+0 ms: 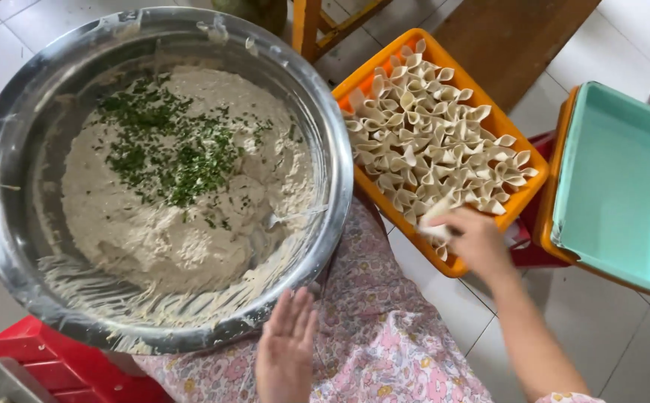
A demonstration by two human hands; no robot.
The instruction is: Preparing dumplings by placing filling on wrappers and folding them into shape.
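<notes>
Nearest the lens, the left hand (286, 351) rests flat and empty at six o'clock, below the steel bowl (11, 246) of herb-flecked paste. At three o'clock, the right hand (474, 240) pinches one folded wrapper (437, 216) in the orange tray (522, 198). Step judged: picking; lifting it clear needs care.

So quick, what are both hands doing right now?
Left hand: open and flat, holding nothing, by the metal bowl.
Right hand: closed on a folded dumpling at the orange tray.
</notes>
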